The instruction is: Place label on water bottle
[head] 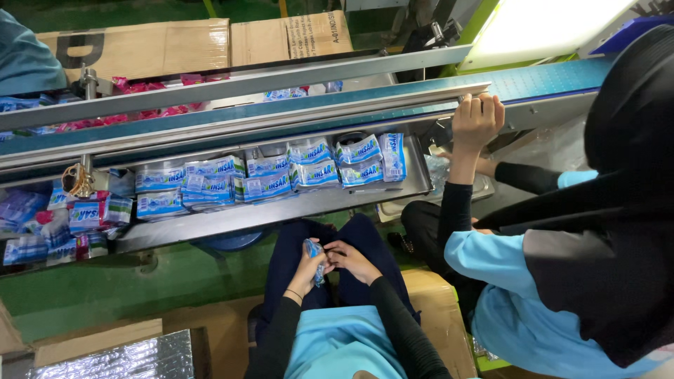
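Seated below the steel trough (281, 210), you pinch a small blue-and-white packet (314, 254) over your lap, your left hand (309, 270) and right hand (353, 261) both closed around it. Rows of matching blue-and-white packets (270, 179) fill the trough; pink ones (151, 88) lie beyond the blue conveyor belt (210, 119). A co-worker's hand (477, 121) grips the belt's end. Brown cardboard boxes (196, 42) stand behind.
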